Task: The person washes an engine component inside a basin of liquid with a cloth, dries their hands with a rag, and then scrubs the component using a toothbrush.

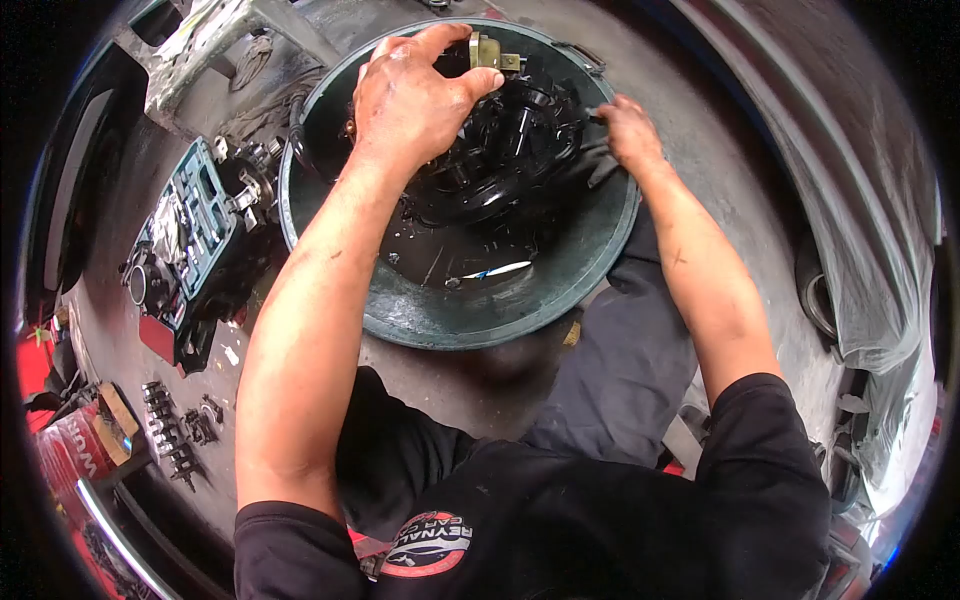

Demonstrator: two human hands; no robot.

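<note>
Pinching a brass-coloured metal piece (486,53) w/ L hand (415,95), thumb below, index above, so fingers look clamped on it. Clock = tub (470,338), 12 = far side. Piece sits at 12, approx 2 o'clock from L palm; its stubby end points to 3. L is the nearer hand by a lot. Black machine part (520,135) lies in tub under/beside piece, long axis approx 8 to 2; can't tell if the two are joined. R hand (632,132) at 2, over tub rim, blurred: fingers curled, can't tell if clamped on smth. Black part is approx 9 o'clock from R fingers.

In the way: L hand + wrist cover black part's 10 side; tub rim runs under R wrist. White/blue stick (500,270) on tub floor near 6, apart from both hands. Around: tool case (205,220) at 9, metal shaft (168,430) at 8, plastic sheet (860,250) at 3-4.
</note>
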